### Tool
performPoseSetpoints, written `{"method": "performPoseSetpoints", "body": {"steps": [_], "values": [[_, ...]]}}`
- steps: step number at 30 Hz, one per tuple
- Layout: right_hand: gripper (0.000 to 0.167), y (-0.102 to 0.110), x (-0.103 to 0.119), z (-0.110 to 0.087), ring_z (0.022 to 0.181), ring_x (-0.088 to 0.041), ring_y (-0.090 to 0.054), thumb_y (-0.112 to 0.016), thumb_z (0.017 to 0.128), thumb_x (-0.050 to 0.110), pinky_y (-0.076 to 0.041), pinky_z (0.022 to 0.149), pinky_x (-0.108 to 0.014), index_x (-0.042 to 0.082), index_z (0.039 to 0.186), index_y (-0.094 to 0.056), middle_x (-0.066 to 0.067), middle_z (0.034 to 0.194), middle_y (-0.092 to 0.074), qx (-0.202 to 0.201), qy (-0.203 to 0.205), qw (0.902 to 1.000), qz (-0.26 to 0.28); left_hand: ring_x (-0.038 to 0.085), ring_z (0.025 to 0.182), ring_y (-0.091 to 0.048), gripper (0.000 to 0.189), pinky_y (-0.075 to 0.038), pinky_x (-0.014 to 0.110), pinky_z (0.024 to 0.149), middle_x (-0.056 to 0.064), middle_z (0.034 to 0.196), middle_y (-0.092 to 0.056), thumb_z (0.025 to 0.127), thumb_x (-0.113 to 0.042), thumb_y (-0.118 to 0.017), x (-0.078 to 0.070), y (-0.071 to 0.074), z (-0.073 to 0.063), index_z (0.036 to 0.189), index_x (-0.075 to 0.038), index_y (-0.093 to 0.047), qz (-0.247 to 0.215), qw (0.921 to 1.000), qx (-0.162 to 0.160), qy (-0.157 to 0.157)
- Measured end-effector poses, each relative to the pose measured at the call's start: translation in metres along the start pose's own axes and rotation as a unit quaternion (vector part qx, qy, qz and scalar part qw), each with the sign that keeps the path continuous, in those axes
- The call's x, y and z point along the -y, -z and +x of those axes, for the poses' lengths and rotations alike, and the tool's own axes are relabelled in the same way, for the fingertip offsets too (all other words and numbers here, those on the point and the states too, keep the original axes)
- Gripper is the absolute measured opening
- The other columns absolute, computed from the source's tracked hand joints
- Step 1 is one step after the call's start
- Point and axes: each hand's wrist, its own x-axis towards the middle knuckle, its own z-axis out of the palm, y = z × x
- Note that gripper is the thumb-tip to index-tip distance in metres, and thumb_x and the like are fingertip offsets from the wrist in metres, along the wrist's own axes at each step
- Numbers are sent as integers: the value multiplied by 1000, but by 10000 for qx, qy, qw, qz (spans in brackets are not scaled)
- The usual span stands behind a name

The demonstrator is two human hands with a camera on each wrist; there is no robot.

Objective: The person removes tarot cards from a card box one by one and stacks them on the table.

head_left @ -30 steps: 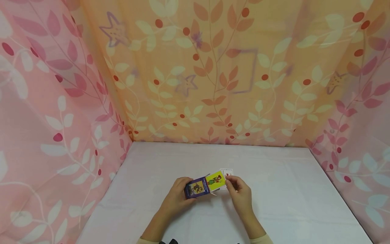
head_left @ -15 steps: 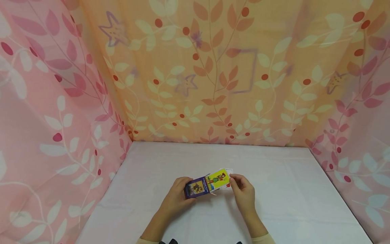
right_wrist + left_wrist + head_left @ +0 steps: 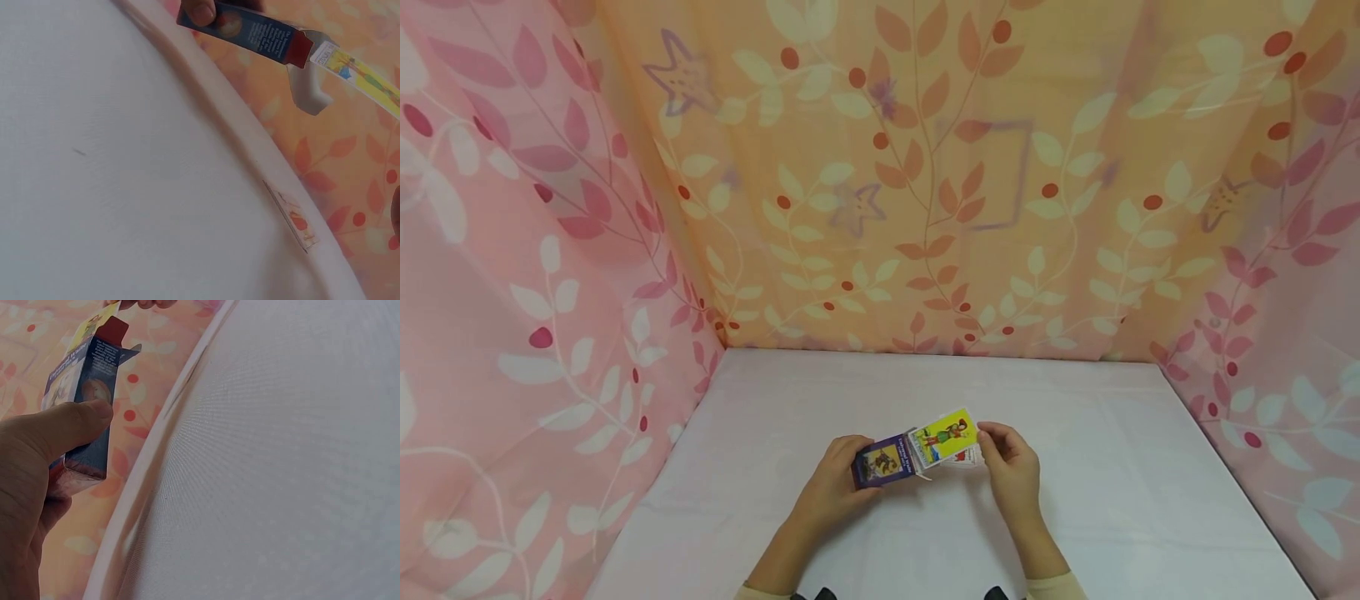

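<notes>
A small dark blue and purple tarot card box [image 3: 882,462] is gripped in my left hand [image 3: 829,487]. In the left wrist view, the thumb lies along the narrow side of the box [image 3: 94,447], whose end flap stands open. A yellow tarot card [image 3: 943,437] with a standing figure lies at the open end, tilted up to the right. My right hand [image 3: 1013,473] pinches its far corner between thumb and fingers. In the right wrist view the whole card face shows just beyond the box mouth. Only the edge of the right hand [image 3: 396,219] appears there.
Beneath the held card, a white-bordered card [image 3: 967,456] with a red picture lies on the white-covered table [image 3: 1090,492]. Patterned cloth walls stand behind the table [image 3: 925,292] and along both sides.
My right hand has moved right and drawn the yellow card farther from the box, so more of its face shows. My left hand and the box stay in place.
</notes>
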Motion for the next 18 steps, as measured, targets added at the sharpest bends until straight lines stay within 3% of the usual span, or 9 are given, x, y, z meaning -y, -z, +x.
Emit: {"method": "performPoseSetpoints", "body": {"steps": [5, 18], "values": [[12, 3, 2, 4, 76, -13, -63, -72, 96, 15, -56, 62, -18, 10, 107, -74, -7, 95, -72, -16, 7, 10000, -61, 12, 129, -51, 77, -48, 41, 112, -7, 135, -58, 71, -30, -94, 1, -1, 0, 137, -20, -56, -54, 10000, 14, 48], [15, 15, 4, 25, 76, -15, -61, -69, 99, 23, -56, 62, -19, 12, 109, -74, -6, 94, -70, 202, -16, 9987, -470, 14, 127, -52, 75, -50, 42, 109, -5, 134, -59, 73, -30, -94, 0, -1, -1, 137, -18, -56, -31, 10000, -37, -35]]}}
